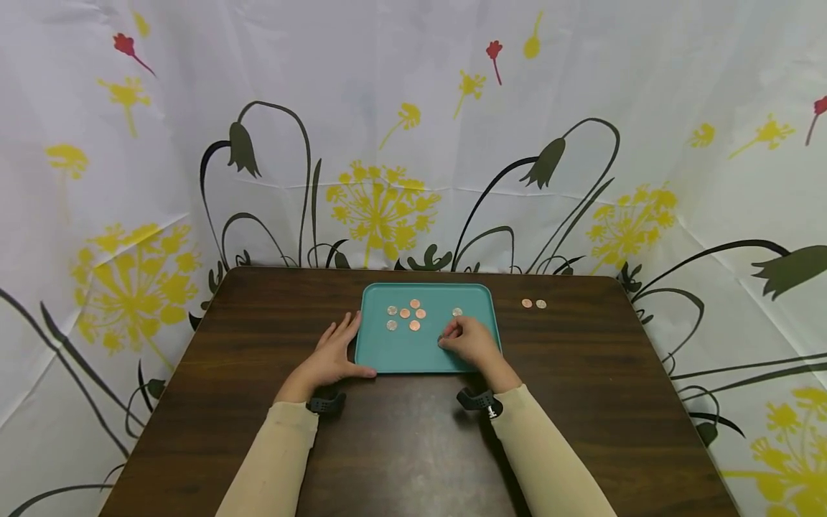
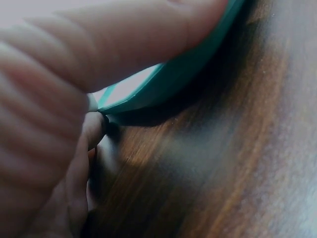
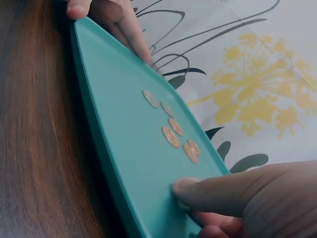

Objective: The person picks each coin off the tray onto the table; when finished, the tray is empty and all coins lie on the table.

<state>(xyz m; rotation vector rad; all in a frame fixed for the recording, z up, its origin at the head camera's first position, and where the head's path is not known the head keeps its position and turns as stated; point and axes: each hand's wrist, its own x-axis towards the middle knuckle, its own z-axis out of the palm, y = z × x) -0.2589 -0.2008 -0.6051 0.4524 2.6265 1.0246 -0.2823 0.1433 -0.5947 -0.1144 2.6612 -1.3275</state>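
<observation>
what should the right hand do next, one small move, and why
Probably the right hand should ease its fingers open over the tray: they are curled together low over it, near a lone silver coin, though whether they hold anything is unclear. The left hand rests against the tray's corner, which likely helps keep it still.

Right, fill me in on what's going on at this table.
A person is handling coins on a teal tray. Their left hand rests against the tray's left end, while the right hand is bent low over its right part; whether it pinches a coin is unclear. Six grouped coins lie toward the tray's left, with a lone coin just beyond the right hand. Two more coins sit on the dark table, right of the tray.
</observation>
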